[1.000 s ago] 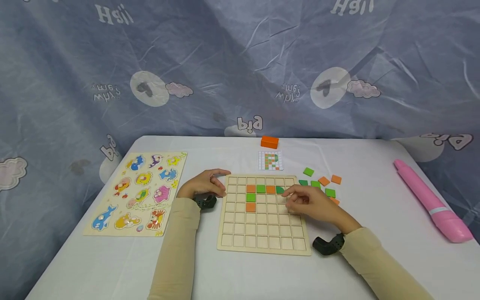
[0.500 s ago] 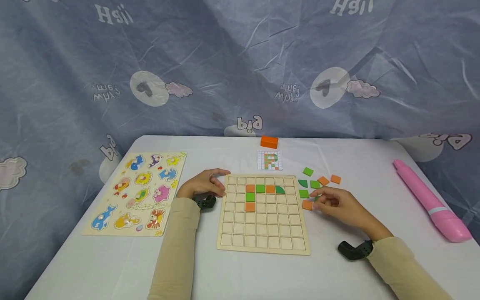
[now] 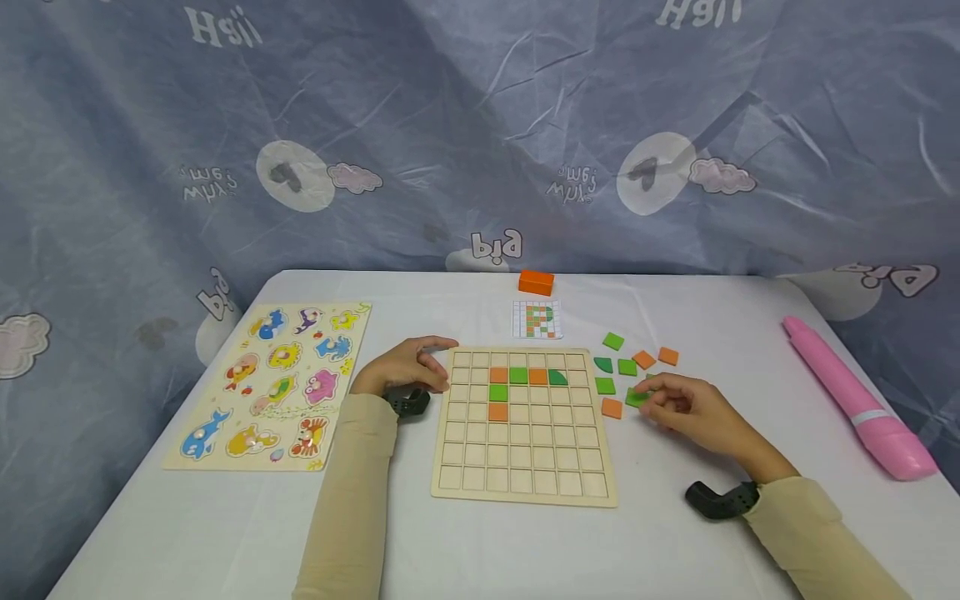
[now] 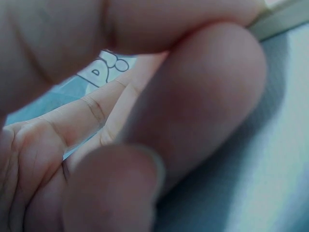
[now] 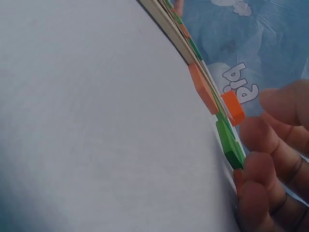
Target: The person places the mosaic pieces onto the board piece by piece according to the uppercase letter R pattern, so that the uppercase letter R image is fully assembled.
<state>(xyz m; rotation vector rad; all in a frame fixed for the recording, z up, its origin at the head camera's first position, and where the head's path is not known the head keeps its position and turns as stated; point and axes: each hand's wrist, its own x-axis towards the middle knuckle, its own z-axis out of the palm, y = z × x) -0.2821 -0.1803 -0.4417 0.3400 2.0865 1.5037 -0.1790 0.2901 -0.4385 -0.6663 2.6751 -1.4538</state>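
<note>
Head view: right of pale wooden gridboard, probably lightweight green square tile wants edge-pinching; right hand grip unclear, left hand relaxed.

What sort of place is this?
Perhaps an indoor play area: a white-covered table against a printed cloth backdrop, holding a gridded wooden board with coloured tiles and an animal puzzle.

The right hand partly hides a green tile; whether it pinches it is unclear. Both sleeves run off the head view's bottom edge. The left wrist view crops the blurred left hand.
</note>
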